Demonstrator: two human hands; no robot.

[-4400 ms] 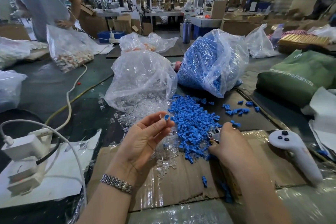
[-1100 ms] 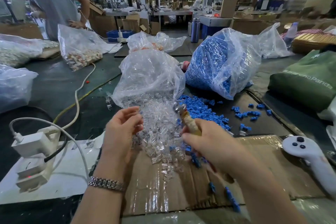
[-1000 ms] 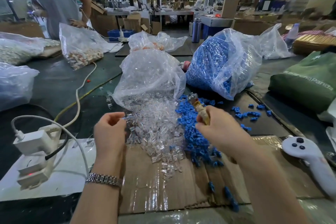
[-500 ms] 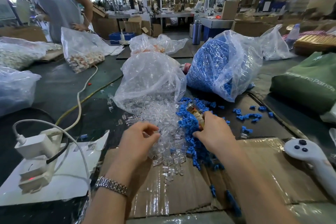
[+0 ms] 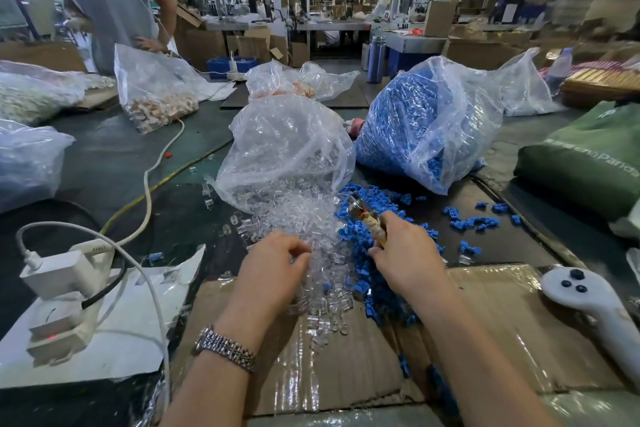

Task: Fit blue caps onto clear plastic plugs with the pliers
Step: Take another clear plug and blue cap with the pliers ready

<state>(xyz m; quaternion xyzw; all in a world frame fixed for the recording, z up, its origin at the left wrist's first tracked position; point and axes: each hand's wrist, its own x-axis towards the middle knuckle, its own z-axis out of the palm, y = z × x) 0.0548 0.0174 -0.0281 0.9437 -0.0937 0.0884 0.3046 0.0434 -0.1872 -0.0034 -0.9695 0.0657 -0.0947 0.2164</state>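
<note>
- a crumpled clear plastic bag (image 5: 287,146) lies on its side on the dark green table (image 5: 114,163), and small clear plastic plugs (image 5: 304,218) spill from its mouth into a loose pile toward the person.
- just to its right, a second clear plastic bag packed with blue caps (image 5: 415,135) leans over, with a heap of loose small blue plastic caps (image 5: 381,198) beside the plug pile and a few more scattered farther right.
- the two piles touch and mix along their shared edge, and both run onto a flat sheet of taped brown cardboard (image 5: 346,357).
- the left hand (image 5: 273,267), a metal link watch (image 5: 227,347) on its wrist, lies palm down on the plug pile with fingers curled into the plugs; whether this grip is clamped on a plug cannot be told.
- the right hand (image 5: 405,253) is wrapped round the yellowish handles of metal pliers (image 5: 363,211), the grip tight on them, with the silver nose pointing away over the blue caps.
- a white handheld controller with dark buttons (image 5: 588,305) lies on the cardboard at the right.
- a white power strip with plugged cables (image 5: 65,291) sits at the left.
</note>
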